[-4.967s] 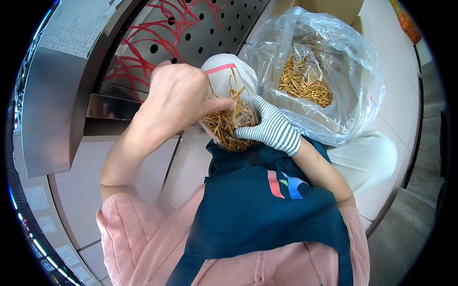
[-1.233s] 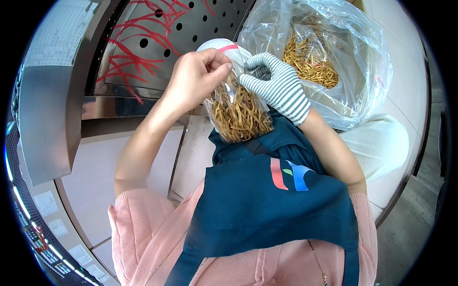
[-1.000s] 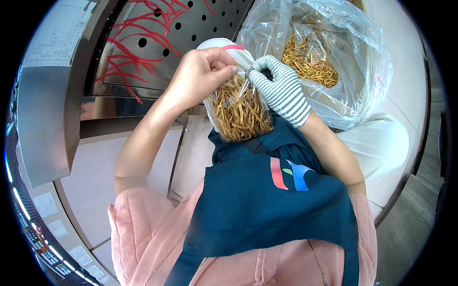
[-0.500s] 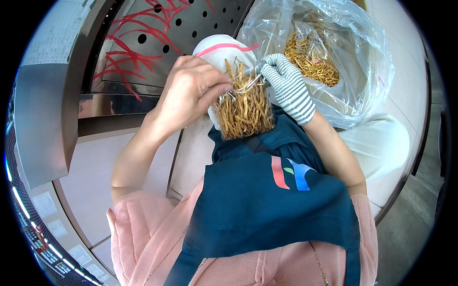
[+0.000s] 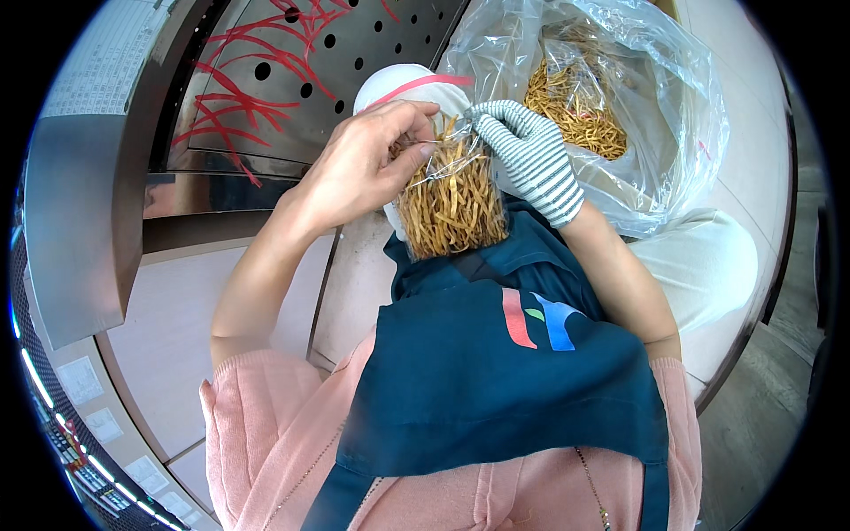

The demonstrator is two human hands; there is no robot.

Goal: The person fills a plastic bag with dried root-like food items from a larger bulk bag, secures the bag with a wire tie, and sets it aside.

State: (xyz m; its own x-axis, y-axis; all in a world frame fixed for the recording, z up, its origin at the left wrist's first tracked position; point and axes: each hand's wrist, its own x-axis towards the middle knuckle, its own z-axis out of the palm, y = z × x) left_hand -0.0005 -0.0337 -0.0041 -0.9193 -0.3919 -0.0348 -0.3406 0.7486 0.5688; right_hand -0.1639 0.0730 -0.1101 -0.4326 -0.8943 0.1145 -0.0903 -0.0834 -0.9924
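A small clear bag of dried yellow-brown strips lies above my dark apron, in front of my white-trousered knee. My bare left hand is closed at the bag's upper left, thumb against the plastic. My right hand, in a grey-and-white striped glove, pinches the gathered top of the bag at its right side. A pink strand lies across the knee just beyond the hands.
A large open plastic bag at upper right holds more dried strips. A steel panel with holes and red strands stands at upper left. A steel edge runs down the left, beside pale tiled floor.
The small bag now stands with its strips upright and its top gathered. My left hand moved slightly down, then up again to the bag's top. The pink strand has shifted to the right.
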